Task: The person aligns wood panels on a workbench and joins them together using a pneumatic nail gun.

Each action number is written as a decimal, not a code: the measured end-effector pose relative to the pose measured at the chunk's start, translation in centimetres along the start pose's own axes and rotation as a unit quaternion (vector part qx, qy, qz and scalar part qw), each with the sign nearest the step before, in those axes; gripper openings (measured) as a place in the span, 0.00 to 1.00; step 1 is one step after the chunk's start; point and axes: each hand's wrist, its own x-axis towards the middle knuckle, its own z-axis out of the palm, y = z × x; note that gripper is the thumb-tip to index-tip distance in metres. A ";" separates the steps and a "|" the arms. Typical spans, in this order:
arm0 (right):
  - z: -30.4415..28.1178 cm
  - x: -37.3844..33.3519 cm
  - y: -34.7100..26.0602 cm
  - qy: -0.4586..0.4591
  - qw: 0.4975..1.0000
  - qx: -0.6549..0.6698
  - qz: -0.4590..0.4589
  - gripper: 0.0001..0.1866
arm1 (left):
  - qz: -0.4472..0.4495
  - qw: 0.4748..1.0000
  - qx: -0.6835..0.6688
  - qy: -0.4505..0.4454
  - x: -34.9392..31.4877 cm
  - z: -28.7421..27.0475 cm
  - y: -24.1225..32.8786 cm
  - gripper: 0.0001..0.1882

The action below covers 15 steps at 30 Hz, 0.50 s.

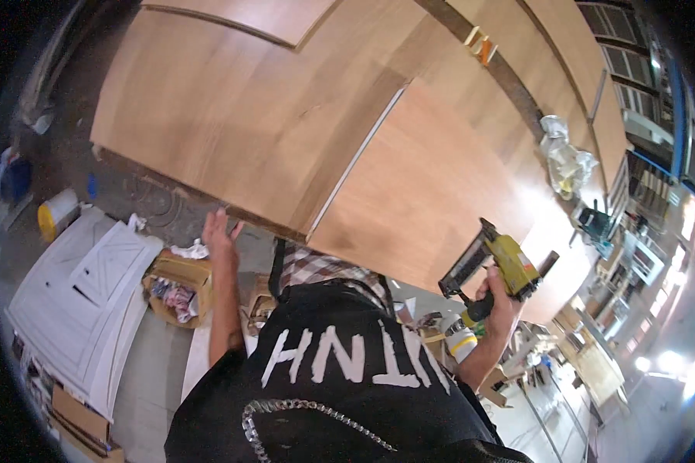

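My right hand (496, 299) is wrapped round the handle of a yellow and black nail gun (511, 264), held above the right part of the wooden panels. My left hand (222, 233) is at the near edge of the large brown panel (239, 139), its fingers stretched out and apart; whether they touch the edge I cannot tell. A lighter, pinkish wood sheet (417, 185) lies to the right of the brown panel. Between the two runs a thin whitish strip (357, 163).
Crumpled clear plastic (567, 158) and an orange and cream item (480, 46) rest on the far panels. At lower left are white panelled doors (77, 285), a cardboard box (201, 278) with rags, and a yellow-and-white bucket (58, 214). Timber pieces (594, 363) stand at right.
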 end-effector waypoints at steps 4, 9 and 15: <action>2.6 -0.4 -5.7 -0.015 0.995 -0.100 0.022 0.16 | 0.158 0.968 0.171 -0.093 -0.3 0.4 4.6 0.17; 6.7 5.0 -10.8 -0.079 0.958 -0.274 -0.007 0.25 | 0.391 0.808 0.195 -0.395 -5.9 25.4 9.5 0.16; 12.7 8.6 -14.6 -0.168 0.931 -0.319 -0.059 0.25 | 0.313 0.794 0.167 -0.493 -3.0 35.9 6.8 0.22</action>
